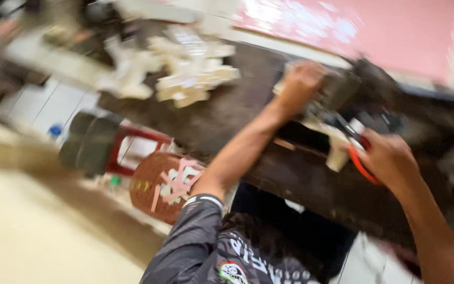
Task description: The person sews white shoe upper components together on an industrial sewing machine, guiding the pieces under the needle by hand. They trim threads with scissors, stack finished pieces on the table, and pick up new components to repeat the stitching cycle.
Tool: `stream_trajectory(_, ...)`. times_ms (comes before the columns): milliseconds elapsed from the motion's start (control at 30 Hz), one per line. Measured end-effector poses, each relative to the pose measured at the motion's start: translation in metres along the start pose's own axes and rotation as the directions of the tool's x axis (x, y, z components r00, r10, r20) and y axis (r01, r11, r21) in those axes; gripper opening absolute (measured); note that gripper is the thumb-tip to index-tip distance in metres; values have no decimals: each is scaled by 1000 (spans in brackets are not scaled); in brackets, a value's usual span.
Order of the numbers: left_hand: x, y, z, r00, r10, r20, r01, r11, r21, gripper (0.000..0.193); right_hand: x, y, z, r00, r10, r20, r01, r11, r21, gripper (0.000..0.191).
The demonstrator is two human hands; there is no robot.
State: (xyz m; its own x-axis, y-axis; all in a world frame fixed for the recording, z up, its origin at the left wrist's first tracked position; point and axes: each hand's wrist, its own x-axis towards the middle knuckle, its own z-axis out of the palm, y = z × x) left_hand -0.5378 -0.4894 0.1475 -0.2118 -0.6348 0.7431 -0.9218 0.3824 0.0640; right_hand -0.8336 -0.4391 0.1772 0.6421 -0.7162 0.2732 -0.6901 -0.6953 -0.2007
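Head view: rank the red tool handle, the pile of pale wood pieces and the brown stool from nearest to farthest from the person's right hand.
1. Red tool handle: at the right hand, touching it.
2. Pale wood pieces: upper middle, on the dark bench.
3. Brown stool: lower left, beyond the left forearm.

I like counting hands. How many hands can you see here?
2. The left hand presses down on a pale piece on the dark workbench. The right hand grips a red-handled tool. The picture is blurry, so others could be hidden.
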Motion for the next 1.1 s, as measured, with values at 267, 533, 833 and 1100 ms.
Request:
stream_trajectory(267, -33, -11, -83, 932, -233, -277, 249, 968, 25, 18, -32, -25, 6, 970, 233, -66, -226, 970, 92, 49)
stream_trajectory(533, -108, 11, -218, 782, -607, -144, 550, 779, -301, 31, -124, -74, -2, 910, 375, -178, -356, 925, 129, 54)
stream_trajectory(833, -99, -65, -359, 709, -701, -79, 625, 677, -389, 52, -152, -128, -27, 889, 313, -335, -264, 947, 185, 45)
stream_trajectory(1100, -97, -196, -338, 630, -775, -50, 755, 626, -195, 53, -140, -140, -37, 883, 313, -349, -269, 948, 170, 45)
